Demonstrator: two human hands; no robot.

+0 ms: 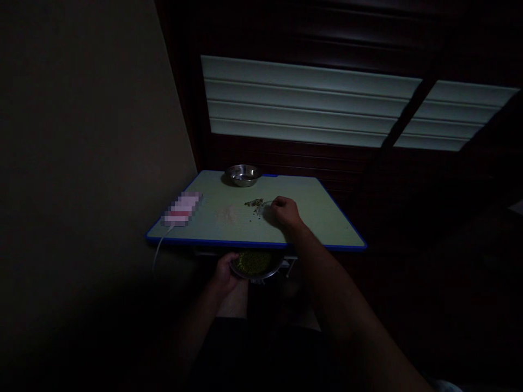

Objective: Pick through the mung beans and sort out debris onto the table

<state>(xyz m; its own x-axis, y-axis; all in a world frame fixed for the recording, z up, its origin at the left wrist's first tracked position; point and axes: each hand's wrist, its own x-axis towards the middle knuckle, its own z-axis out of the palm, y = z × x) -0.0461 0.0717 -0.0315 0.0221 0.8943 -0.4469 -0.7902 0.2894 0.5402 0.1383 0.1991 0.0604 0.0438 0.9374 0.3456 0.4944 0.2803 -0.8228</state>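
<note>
My left hand (pixel 225 272) is closed on the rim of a metal bowl (pixel 267 274), held just below the table's front edge. Small green grains that look like mung beans (pixel 252 262) lie in that bowl. Over the middle of the table, my right hand (pixel 286 211) is closed round a thin, pale utensil that looks like a spoon (pixel 267 203). Its tip is at a small heap of dark green grains (pixel 255 203) on the tabletop. To the left of the heap is a thin patch of pale grains (pixel 226 214). Dim light hides finer detail.
The small table (pixel 327 228) has a pale top and blue edging. A second metal bowl (pixel 244 175) stands at its back. On the left lies a blurred-out phone-like object (pixel 182 208) with a white cable (pixel 157 247) hanging over the edge. A wall and slatted panels stand close by.
</note>
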